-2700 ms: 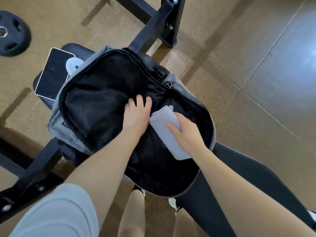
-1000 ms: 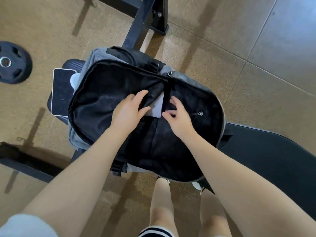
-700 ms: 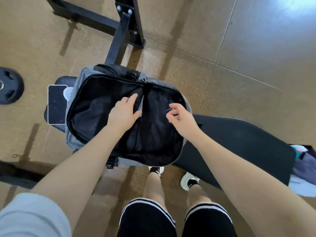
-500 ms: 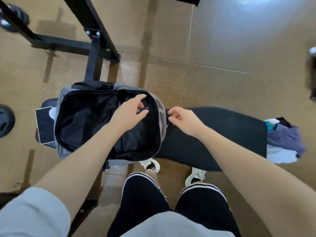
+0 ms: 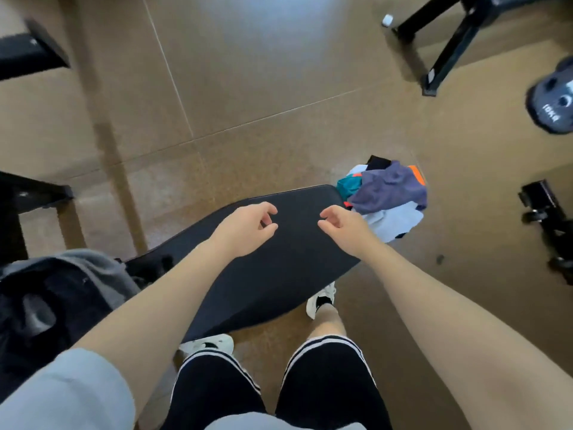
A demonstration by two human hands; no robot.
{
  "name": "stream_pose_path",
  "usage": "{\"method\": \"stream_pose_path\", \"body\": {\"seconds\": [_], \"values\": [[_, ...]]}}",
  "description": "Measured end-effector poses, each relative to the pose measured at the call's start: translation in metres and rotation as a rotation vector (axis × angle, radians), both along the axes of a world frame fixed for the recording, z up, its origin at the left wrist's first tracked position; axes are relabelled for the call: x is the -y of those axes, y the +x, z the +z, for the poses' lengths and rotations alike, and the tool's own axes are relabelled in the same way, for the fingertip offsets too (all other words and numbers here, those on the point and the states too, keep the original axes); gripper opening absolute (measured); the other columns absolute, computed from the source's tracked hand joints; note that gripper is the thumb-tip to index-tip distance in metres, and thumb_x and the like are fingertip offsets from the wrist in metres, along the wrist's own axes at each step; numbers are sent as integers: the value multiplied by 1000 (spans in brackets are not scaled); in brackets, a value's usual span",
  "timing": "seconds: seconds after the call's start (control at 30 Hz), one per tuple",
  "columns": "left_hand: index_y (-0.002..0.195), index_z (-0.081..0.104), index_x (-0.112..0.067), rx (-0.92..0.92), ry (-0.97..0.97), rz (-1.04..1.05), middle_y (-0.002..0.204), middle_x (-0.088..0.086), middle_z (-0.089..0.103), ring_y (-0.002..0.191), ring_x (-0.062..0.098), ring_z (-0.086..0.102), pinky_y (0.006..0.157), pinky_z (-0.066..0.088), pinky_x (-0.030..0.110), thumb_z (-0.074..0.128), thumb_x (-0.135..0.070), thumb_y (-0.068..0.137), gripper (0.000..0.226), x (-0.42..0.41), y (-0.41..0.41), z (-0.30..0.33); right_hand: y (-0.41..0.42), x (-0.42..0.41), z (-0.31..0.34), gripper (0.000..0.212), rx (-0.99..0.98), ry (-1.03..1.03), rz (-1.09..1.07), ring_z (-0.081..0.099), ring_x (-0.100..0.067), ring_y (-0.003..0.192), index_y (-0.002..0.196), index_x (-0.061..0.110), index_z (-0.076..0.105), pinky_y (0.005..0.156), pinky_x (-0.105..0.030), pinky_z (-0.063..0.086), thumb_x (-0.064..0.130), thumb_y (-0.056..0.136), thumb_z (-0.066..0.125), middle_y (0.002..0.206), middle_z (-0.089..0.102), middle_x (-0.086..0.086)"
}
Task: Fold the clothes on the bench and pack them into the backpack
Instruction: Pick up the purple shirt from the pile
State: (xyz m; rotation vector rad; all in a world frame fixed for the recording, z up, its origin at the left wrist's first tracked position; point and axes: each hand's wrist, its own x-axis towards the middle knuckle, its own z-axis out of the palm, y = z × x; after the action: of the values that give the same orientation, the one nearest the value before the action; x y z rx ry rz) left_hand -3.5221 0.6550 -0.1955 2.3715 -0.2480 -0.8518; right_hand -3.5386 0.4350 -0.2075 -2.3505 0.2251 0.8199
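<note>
Head view: left hand (image 5: 245,229) and right hand (image 5: 344,226) empty, fingers loosely curled, hovering apart over bare bench (image 5: 279,274); clothes (image 5: 384,197) heaped at far end, backpack (image 5: 59,293) gaping at near left. Best to lift only the top purple-grey garment, both hands at one edge, and spread flat on the bare pad before folding. Pile blurred, so count of pieces uncertain.

Both hands, left (image 5: 245,229) and right (image 5: 345,226), hover empty above the bench (image 5: 279,268)
</note>
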Motion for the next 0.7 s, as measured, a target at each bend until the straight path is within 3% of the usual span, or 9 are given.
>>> {"method": "stream_pose_path", "body": {"seconds": [0.17,0.33,0.43,0.53,0.6,0.63,0.7], "values": [[127,48,-21,-88,-5,-34,101,-8,58,91,13,56,83,45,27,48,-27,94,33,146,53,-32,33,140,-40,23,-48,-69,-126,56,-26,104,110,12,59,87,-34,45,25,93,50,109,64,-7],[122,51,-18,-148,6,-39,97,-5,59,88,14,56,80,43,26,47,-25,94,29,235,92,-91,54,217,-108,22,-78,-134,-154,55,-29,105,109,9,57,86,-39,46,21,93,48,111,63,-11],[110,55,-21,-184,5,2,93,-3,61,85,16,56,80,43,29,48,-25,93,19,264,106,-139,67,237,-164,28,-50,-153,-151,54,-28,105,118,11,52,86,-39,45,23,94,49,118,58,-10],[106,55,-22,-209,30,1,91,-3,61,84,16,57,81,44,30,49,-23,92,16,276,113,-185,73,244,-217,38,40,-171,6,49,-26,112,129,15,46,88,-38,44,24,93,52,129,46,-8],[108,56,-21,-225,43,-4,91,-4,60,83,16,57,83,44,31,50,-22,92,17,278,115,-208,73,245,-246,41,69,-299,220,46,-28,114,128,14,47,86,-37,43,24,90,57,133,43,-8],[110,57,-20,-231,49,-12,92,-4,60,83,16,57,84,44,31,51,-22,92,19,279,115,-217,73,246,-260,41,106,-390,333,48,-29,111,124,13,50,82,-37,43,23,85,62,131,45,-9],[113,56,-20,-238,53,-19,94,-6,59,84,16,58,85,45,30,51,-22,92,22,280,116,-233,74,247,-283,35,254,-544,466,57,-27,90,100,14,60,66,-33,44,16,68,73,109,60,-8]]}}
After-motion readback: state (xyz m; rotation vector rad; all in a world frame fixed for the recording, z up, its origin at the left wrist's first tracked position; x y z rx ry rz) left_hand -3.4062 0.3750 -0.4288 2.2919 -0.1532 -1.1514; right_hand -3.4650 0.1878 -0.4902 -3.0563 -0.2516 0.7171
